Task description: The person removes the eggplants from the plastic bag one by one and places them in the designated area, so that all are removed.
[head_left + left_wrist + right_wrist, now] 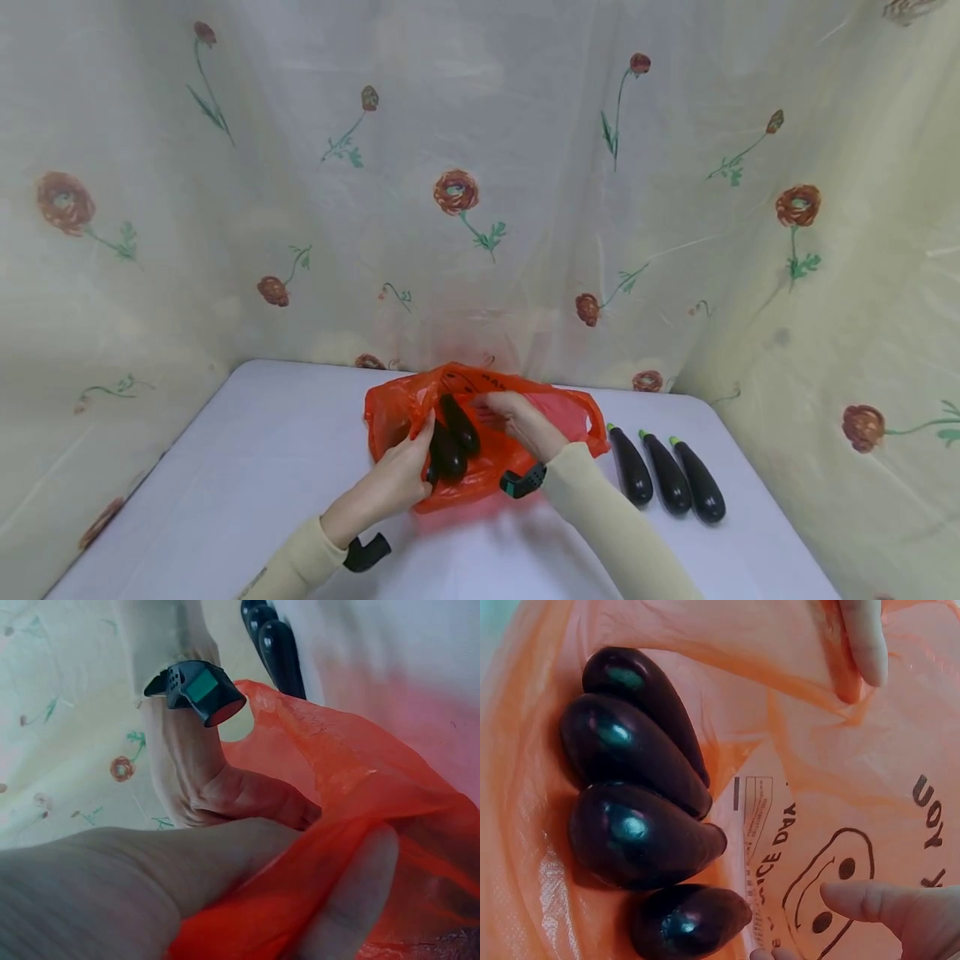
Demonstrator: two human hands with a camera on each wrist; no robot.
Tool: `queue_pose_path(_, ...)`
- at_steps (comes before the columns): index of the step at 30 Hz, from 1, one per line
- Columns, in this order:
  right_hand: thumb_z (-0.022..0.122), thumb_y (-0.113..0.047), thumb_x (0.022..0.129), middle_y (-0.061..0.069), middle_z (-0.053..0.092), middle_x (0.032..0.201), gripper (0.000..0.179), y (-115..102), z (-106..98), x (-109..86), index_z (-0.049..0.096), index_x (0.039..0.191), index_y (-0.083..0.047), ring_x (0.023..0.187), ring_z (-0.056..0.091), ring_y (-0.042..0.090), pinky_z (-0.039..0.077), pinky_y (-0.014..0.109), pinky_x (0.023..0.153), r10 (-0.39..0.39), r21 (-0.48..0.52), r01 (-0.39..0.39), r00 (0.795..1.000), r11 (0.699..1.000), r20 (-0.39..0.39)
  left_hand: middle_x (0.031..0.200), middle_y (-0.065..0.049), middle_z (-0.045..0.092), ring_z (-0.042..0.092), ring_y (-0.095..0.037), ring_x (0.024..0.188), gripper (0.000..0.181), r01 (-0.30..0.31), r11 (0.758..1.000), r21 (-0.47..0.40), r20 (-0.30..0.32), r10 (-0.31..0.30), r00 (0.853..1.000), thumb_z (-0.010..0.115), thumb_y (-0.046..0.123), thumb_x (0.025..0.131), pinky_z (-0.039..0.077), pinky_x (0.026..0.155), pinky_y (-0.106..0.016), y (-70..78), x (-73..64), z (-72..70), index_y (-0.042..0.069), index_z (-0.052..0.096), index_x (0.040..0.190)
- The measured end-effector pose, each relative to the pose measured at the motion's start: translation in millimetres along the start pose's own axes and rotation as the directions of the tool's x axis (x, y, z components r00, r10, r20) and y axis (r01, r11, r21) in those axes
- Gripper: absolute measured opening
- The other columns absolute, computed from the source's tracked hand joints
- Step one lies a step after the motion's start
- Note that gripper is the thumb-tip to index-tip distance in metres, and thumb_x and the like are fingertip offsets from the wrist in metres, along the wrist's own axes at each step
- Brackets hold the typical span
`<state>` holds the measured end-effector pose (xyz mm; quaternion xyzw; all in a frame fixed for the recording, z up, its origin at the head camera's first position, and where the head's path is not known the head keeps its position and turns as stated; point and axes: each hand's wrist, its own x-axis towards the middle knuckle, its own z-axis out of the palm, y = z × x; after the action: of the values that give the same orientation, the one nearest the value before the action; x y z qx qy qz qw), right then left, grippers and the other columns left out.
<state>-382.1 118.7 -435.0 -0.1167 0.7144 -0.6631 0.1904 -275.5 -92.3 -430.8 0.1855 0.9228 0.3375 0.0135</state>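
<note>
An orange-red plastic bag point(388, 408) lies with its mouth spread, a smiley print showing on its inner wall. Several dark eggplants point(634, 754) lie side by side in it, seen most clearly in the right wrist view. My left hand point(397, 475) pinches the bag's near left edge between thumb and fingers; the left wrist view has the film folded over a fingertip. Inside the mouth is my right hand point(525, 427), its thumb point(866, 904) extended over the smiley and nothing visible in its grasp. The fingertips are near the lowest eggplant point(690, 922).
Three more eggplants point(664, 473) lie in a row on the white table point(285, 442), right of the bag, green stem ends pointing away. A flower-patterned curtain point(525, 250) stands along the table's back and sides. Both wrists carry black bands.
</note>
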Motion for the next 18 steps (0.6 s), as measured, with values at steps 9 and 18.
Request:
queue_pose_path(9,0.039,-0.018,0.102,0.016,0.056,0.130,0.040,9,-5,-0.1,0.053,0.131,0.006,0.130,0.039,0.046,0.029,0.054,0.114,-0.050,0.026,0.049,0.997,0.998,0.051,0.144,-0.026,0.041,0.046,-0.014,0.055,0.100,0.010,1.000,-0.009,0.002,-0.010,1.000,0.071,-0.011,0.076,0.050,0.053,-0.023,1.2,0.1,0.2,-0.001,0.009,0.154)
queue_pose_path(18,0.041,-0.017,0.101,0.025,0.052,0.131,0.041,14,-5,5.3,0.051,0.131,0.010,0.120,0.048,0.041,0.030,0.054,0.113,-0.023,0.073,0.023,1.000,0.997,-0.002,0.115,-0.023,0.056,0.046,-0.014,0.055,0.101,0.009,1.000,0.012,0.005,-0.009,1.000,0.073,-0.008,0.076,0.050,0.054,-0.022,0.9,-0.4,0.6,-0.001,0.009,0.153)
